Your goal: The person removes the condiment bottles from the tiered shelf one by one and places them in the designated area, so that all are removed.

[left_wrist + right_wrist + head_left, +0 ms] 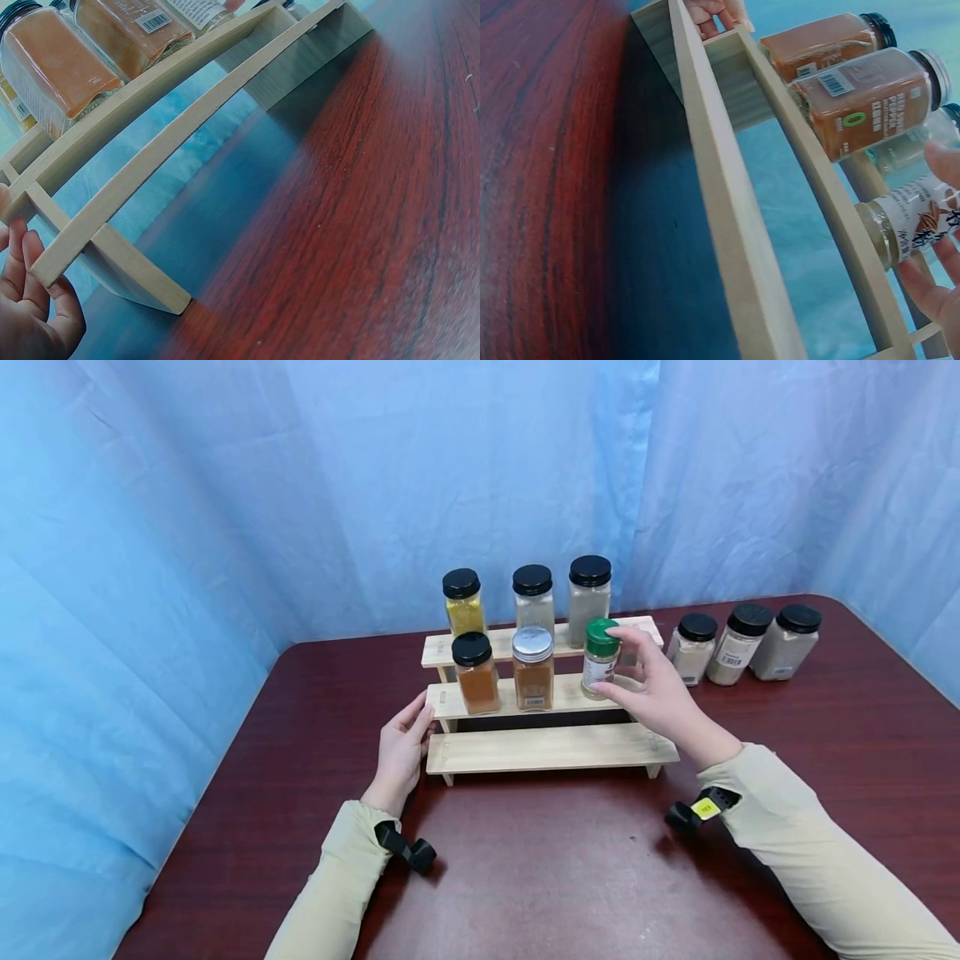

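A three-tier wooden rack [551, 749] stands on the dark red table. My left hand [403, 745] grips the left end of its middle tier, and in the left wrist view the fingers [34, 259] curl at the wood. My right hand [651, 681] holds a small spice jar with a green lid [602, 642], its base at the middle tier's right part. In the right wrist view the printed label of that spice jar [922, 217] shows between thumb and fingers. Left of it on the same tier stand a silver-lidded jar [533, 672] and a black-lidded jar [476, 677], both with orange-brown powder.
On the top tier are a yellow-filled jar [463, 602] and two paler black-lidded jars [534, 597]. Three more black-lidded jars [735, 647] stand on the table to the rack's right. A light blue curtain [450, 468] hangs behind the table.
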`<state>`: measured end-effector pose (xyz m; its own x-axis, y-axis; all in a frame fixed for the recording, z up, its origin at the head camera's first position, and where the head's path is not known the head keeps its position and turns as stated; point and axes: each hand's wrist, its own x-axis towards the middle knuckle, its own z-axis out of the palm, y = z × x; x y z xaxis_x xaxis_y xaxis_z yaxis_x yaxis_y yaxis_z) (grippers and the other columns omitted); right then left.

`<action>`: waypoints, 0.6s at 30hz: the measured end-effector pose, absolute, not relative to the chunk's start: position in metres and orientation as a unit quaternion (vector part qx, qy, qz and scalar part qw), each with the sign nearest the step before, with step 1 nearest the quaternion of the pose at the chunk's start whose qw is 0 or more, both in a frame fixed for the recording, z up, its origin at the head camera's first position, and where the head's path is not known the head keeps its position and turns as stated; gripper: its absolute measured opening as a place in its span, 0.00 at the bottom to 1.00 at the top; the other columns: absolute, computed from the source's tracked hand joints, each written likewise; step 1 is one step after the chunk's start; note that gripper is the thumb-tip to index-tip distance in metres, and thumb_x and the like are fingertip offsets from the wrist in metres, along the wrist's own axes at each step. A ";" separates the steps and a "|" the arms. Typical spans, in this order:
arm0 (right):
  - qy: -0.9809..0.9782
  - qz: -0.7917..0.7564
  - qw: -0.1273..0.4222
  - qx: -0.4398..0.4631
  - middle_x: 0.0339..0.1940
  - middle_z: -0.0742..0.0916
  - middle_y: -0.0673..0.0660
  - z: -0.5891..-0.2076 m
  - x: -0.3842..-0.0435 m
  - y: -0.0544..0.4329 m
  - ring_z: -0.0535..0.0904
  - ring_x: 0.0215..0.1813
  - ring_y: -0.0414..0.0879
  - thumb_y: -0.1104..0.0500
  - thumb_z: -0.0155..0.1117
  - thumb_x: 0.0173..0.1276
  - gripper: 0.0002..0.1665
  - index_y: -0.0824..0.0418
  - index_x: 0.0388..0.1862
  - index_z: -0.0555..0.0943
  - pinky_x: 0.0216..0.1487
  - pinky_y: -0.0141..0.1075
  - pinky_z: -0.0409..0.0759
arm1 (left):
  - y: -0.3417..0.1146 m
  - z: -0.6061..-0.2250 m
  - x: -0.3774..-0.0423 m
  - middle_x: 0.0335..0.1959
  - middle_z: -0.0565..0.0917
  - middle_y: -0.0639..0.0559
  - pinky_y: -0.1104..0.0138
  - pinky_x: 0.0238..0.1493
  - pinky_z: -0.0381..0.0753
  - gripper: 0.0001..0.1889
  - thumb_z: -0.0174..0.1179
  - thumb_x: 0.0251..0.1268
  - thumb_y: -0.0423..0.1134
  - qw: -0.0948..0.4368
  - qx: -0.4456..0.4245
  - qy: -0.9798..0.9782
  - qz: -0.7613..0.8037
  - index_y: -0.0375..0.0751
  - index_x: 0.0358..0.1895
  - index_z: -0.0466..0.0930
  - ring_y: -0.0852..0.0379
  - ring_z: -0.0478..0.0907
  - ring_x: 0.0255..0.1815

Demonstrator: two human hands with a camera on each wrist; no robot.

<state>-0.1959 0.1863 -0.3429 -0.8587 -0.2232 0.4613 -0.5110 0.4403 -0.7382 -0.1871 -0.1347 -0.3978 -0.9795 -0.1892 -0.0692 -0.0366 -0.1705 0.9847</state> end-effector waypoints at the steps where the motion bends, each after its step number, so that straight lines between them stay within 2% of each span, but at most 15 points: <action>1: -0.834 0.482 0.156 0.220 0.61 0.72 0.64 -0.344 -0.196 0.186 0.70 0.57 0.49 0.72 0.66 0.59 0.39 0.61 0.67 0.61 0.54 0.59 0.74 | -0.135 -0.398 -0.187 0.31 0.80 0.65 0.78 0.27 0.72 0.21 0.53 0.70 0.33 0.050 0.088 -0.643 -0.760 0.36 0.65 0.70 0.67 0.72 0.28; 6: -0.828 0.473 0.195 0.227 0.60 0.72 0.66 -0.349 -0.198 0.183 0.68 0.52 0.32 0.76 0.62 0.60 0.36 0.63 0.65 0.62 0.49 0.57 0.77 | -0.134 -0.398 -0.187 0.31 0.80 0.65 0.78 0.27 0.73 0.21 0.53 0.70 0.32 0.052 0.089 -0.641 -0.761 0.36 0.65 0.70 0.67 0.72 0.28; 9: -0.825 0.473 0.209 0.228 0.60 0.72 0.66 -0.350 -0.199 0.181 0.66 0.50 0.26 0.76 0.62 0.60 0.35 0.65 0.64 0.62 0.48 0.56 0.78 | -0.134 -0.398 -0.187 0.30 0.80 0.65 0.78 0.27 0.73 0.21 0.53 0.70 0.32 0.053 0.089 -0.639 -0.763 0.36 0.65 0.70 0.67 0.72 0.28; 18: -0.822 0.471 0.216 0.236 0.62 0.71 0.66 -0.352 -0.201 0.180 0.67 0.52 0.26 0.77 0.61 0.60 0.34 0.66 0.64 0.61 0.49 0.55 0.78 | -0.133 -0.398 -0.187 0.29 0.80 0.65 0.78 0.26 0.72 0.21 0.53 0.70 0.31 0.055 0.089 -0.636 -0.765 0.35 0.65 0.70 0.66 0.72 0.27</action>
<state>-0.2008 0.1803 -0.3516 -0.7949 -0.1844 0.5780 -0.5919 0.4449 -0.6721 -0.1868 -0.1332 -0.3976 -0.9783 -0.1961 -0.0662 -0.0291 -0.1862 0.9821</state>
